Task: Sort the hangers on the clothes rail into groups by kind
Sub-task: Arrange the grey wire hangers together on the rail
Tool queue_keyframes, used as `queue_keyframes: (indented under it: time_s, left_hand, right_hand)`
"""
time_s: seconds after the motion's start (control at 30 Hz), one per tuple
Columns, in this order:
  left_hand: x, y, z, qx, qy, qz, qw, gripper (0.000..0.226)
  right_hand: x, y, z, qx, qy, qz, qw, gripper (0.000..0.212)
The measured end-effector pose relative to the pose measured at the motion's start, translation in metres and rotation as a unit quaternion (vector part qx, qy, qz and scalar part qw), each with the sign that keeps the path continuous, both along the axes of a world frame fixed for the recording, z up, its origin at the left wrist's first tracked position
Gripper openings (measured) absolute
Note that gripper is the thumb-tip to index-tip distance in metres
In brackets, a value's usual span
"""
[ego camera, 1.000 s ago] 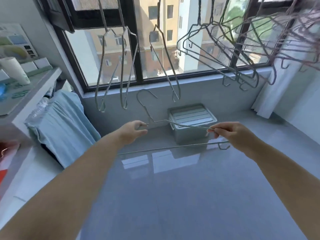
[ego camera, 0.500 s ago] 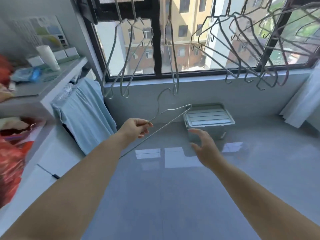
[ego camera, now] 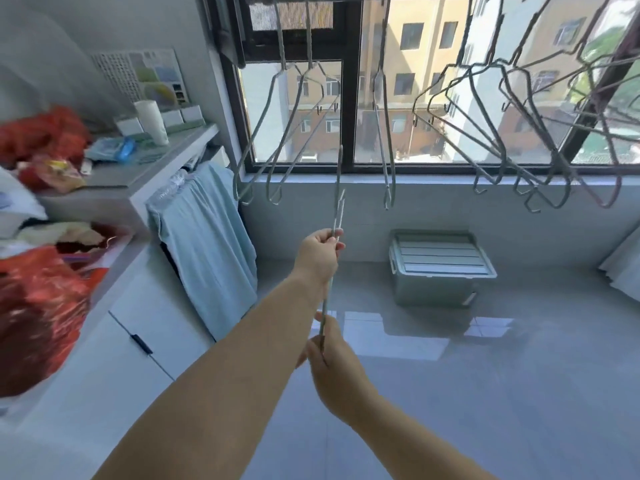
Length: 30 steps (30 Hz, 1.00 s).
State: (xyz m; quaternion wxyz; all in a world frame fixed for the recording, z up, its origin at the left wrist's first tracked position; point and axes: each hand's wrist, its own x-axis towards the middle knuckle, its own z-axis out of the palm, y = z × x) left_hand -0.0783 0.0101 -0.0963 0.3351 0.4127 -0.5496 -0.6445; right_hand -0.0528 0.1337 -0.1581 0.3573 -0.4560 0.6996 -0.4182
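The thin grey wire hanger (ego camera: 335, 216) stands edge-on below the rail, left hand (ego camera: 318, 252) pinched on its upper part, right hand (ego camera: 329, 355) closed on its lower end. Better to lift it hook-first beside the similar grey wire hangers (ego camera: 287, 140).

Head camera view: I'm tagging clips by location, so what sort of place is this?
Probably a home laundry balcony or utility room: wire hangers hang before a large window, and a lidded storage bin sits on the tiled floor.
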Motion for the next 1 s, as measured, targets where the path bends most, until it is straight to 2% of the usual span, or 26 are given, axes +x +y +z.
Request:
queue_keyframes:
  time_s: [0.17,0.37,0.53,0.67,0.77,1.0]
  left_hand:
    - [-0.005,-0.003,0.039,-0.045,0.014,-0.05,0.998,0.026]
    - [0.012,-0.001,0.063,-0.218,-0.064,-0.11,0.968,0.016]
    - [0.022,0.004,0.091,-0.266,-0.005,-0.103,0.958,0.037]
    - [0.022,0.006,0.114,-0.25,0.066,-0.097,0.961,0.027]
    - [0.018,0.002,0.127,-0.225,0.104,-0.086,0.965,0.029]
    - [-0.005,-0.02,0.14,-0.154,0.134,-0.069,0.977,0.027]
  right_hand:
    - [-0.009,-0.005,0.029,-0.101,0.03,-0.081,0.991,0.032]
    - [-0.036,-0.025,0.074,-0.214,0.075,-0.176,0.958,0.024]
    - [-0.046,-0.037,0.117,-0.269,0.12,-0.18,0.938,0.022]
    - [-0.057,-0.05,0.148,-0.289,0.135,-0.203,0.926,0.025]
    - [-0.061,-0.055,0.164,-0.3,0.164,-0.2,0.918,0.026]
    - [-0.077,-0.081,0.184,-0.251,0.166,-0.215,0.929,0.029]
